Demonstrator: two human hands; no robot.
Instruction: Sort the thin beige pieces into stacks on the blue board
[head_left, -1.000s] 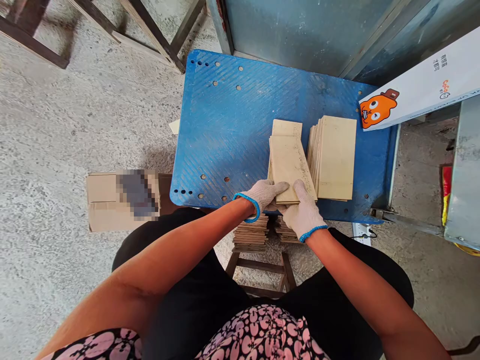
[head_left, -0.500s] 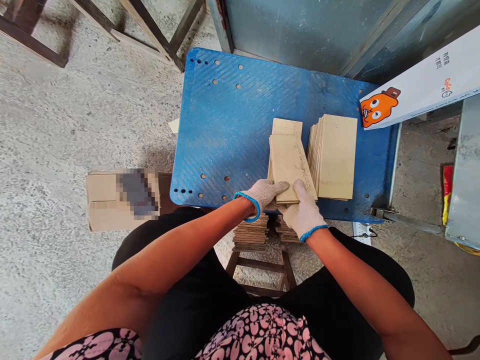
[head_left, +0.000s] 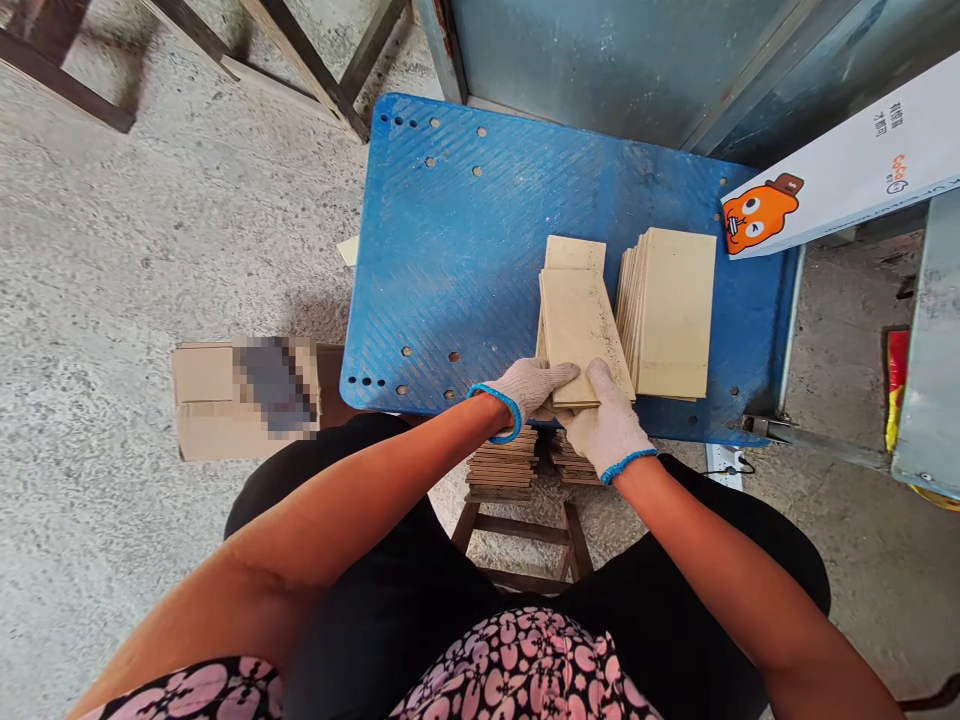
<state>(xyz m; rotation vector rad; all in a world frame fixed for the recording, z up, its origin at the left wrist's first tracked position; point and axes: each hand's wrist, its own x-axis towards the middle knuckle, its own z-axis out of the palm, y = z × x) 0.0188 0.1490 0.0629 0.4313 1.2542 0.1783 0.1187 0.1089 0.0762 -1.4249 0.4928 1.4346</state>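
Note:
Both hands wear white knit gloves with blue cuffs. My left hand (head_left: 531, 388) grips the near left corner of a thin, pale wooden board (head_left: 583, 320), its thumb lying on top. At the near right edge of the same board, my right hand (head_left: 609, 420) is closed with its thumb on the upper face; its other fingers are hidden underneath. Dark specks run along the board's right side. Beneath it lies another pale board (head_left: 576, 253), its far end showing. Just to the right leans a stack of similar boards (head_left: 677, 315).
A blue plastic platform (head_left: 465, 270) carries the boards. Below its near edge, more board stacks (head_left: 501, 468) rest on a wooden stool (head_left: 517, 528). A white printed box (head_left: 840, 170) juts in at the right. On the floor at left sits a cardboard box (head_left: 202, 400).

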